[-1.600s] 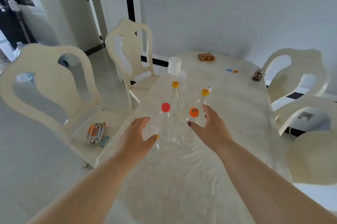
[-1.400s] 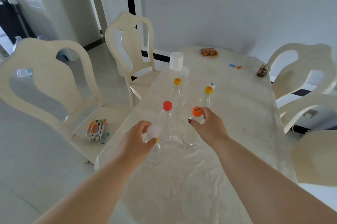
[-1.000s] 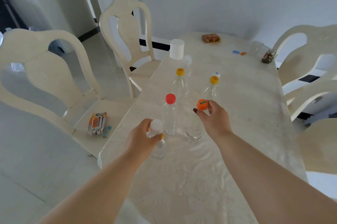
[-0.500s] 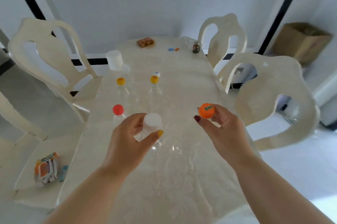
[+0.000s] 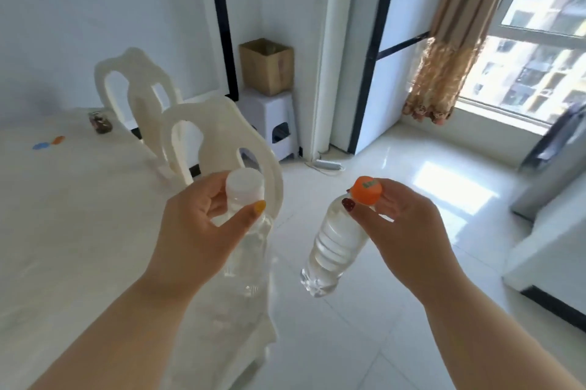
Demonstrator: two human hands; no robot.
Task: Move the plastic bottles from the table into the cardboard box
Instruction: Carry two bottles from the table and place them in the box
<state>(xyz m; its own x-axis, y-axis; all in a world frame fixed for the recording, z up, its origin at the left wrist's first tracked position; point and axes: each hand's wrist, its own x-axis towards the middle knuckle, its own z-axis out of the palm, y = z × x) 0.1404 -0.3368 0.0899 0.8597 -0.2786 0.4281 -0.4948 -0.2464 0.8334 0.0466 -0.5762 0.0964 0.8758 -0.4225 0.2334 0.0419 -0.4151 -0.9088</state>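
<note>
Head view, clear ribbed bottle (image 5: 333,247) — orange cap (image 5: 367,190)

Both my forearms reach forward from the bottom of the view, bare. My left hand (image 5: 203,224) sits near centre, toward 10 o'clock from my right, fingers and thumb curled around the neck of a white-capped bottle (image 5: 245,231). My right hand (image 5: 402,224) pinches the orange cap of a second bottle (image 5: 336,247), which hangs toward 7 o'clock.

White-capped clear bottle (image 5: 245,231) hangs upright over table edge. Orange-capped clear bottle (image 5: 336,247) tilted, off-table over floor. Open cardboard box (image 5: 267,67) on white stool, far corner.
</note>
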